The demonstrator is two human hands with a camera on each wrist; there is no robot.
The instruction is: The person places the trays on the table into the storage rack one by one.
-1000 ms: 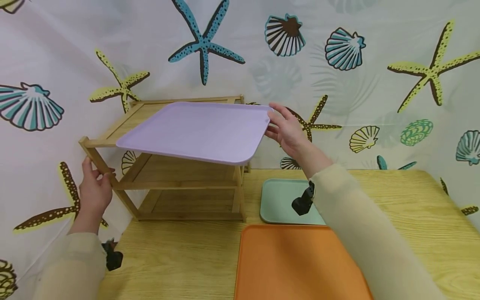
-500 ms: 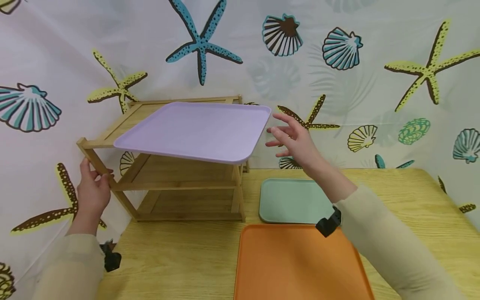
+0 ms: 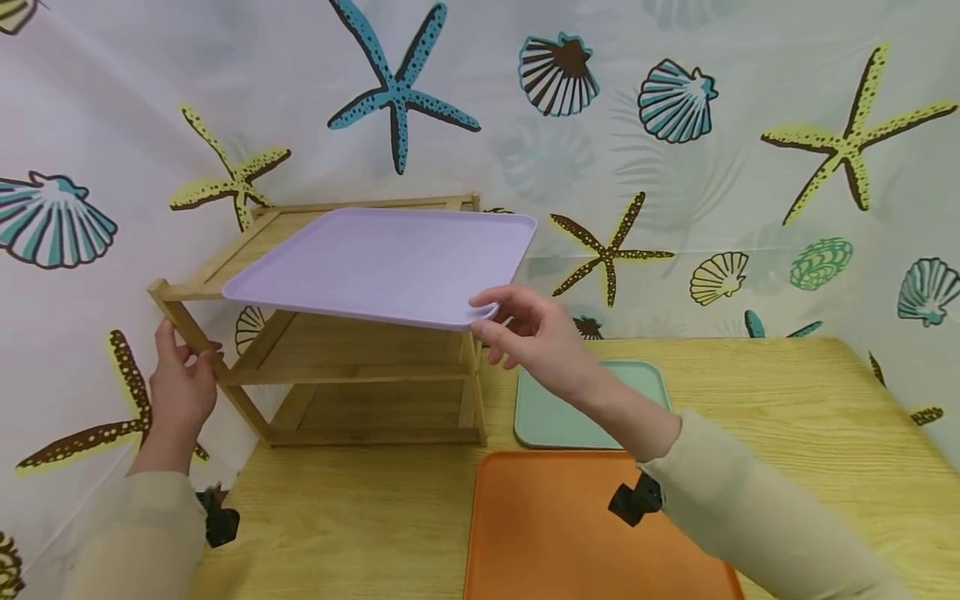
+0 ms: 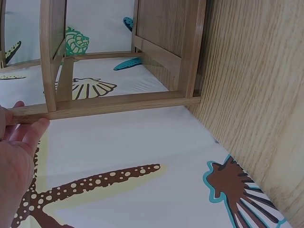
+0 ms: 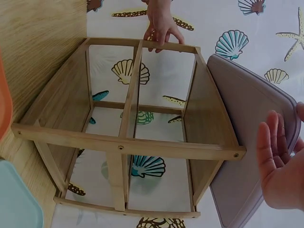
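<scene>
A lilac tray (image 3: pixel 390 262) lies at a slant over the top of a three-tier wooden shelf rack (image 3: pixel 352 346), overhanging its front and right side. In the head view my right hand (image 3: pixel 551 350) pinches the tray's near right corner, forefinger over the rim and thumb at the front edge. The right wrist view shows the tray's underside (image 5: pixel 251 118) apart from the rack's top on one side, with the fingers (image 5: pixel 271 142) by its edge. My left hand (image 3: pixel 183 387) grips the rack's front left post (image 4: pixel 114 105); some of its fingertips are hidden behind the wood.
An orange tray (image 3: pixel 570 533) lies on the wooden table (image 3: pixel 360 525) in front, right of centre. Behind it a smaller mint-green tray (image 3: pixel 551 408) lies beside the rack. A shell-and-starfish cloth (image 3: pixel 675 192) hangs close behind the rack and along its left side.
My right hand let go of the lilac tray's far right corner, drew back, then moved forward and down to its near right corner. The left hand and the tray stay in place.
</scene>
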